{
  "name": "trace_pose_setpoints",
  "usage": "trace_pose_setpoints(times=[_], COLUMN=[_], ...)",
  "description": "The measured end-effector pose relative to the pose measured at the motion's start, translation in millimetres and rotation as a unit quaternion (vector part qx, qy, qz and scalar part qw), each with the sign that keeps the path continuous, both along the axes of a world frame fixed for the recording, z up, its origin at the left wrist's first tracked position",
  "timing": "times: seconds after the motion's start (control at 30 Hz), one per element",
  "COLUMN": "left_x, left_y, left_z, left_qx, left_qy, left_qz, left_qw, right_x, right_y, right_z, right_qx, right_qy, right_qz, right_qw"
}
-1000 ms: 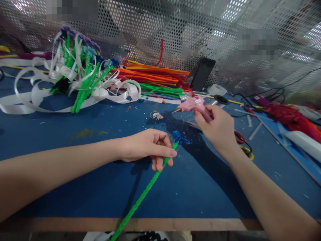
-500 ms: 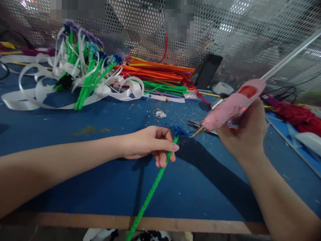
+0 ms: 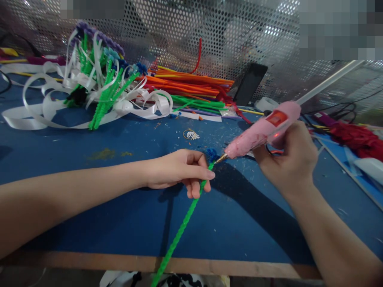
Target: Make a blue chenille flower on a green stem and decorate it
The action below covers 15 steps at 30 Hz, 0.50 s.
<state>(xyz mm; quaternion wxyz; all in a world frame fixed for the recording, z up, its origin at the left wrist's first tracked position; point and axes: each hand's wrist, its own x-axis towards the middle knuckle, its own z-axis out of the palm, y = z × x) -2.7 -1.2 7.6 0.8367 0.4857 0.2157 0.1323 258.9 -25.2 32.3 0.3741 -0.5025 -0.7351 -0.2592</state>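
Observation:
My left hand point(image 3: 179, 172) pinches a twisted green stem point(image 3: 179, 233) near its top, on the blue table point(image 3: 89, 215). The stem runs down past the table's front edge and carries a small blue flower piece point(image 3: 212, 153) at its tip. My right hand point(image 3: 289, 159) grips a pink glue gun point(image 3: 261, 131) with a clear glue stick sticking out of its back. The gun's metal nozzle touches the top of the stem, right beside the blue piece.
A heap of white ribbon and green stems point(image 3: 89, 91) lies at the back left. Orange, red and green pipe cleaners point(image 3: 191, 91) are piled in the middle back. A black phone point(image 3: 249, 83) leans on the perforated screen. Red material point(image 3: 356, 137) and cables lie right.
My right hand picked the glue gun up off the table, swung it round, and brought its nozzle down to the stem's tip. My left hand stayed on the stem.

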Motion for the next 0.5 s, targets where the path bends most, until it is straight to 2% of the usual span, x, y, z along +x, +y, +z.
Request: trace_pose_setpoints(times=[0.5], left_x=[0.5], left_y=[0.2], left_z=[-0.6], left_qx=[0.005], left_qy=[0.0], left_qz=[-0.003], left_qw=[1.0], right_x=[1.4], right_y=[0.5], right_z=[0.9], right_qx=[0.018], right_qy=[-0.001], right_qz=[-0.012], right_qw=[1.0])
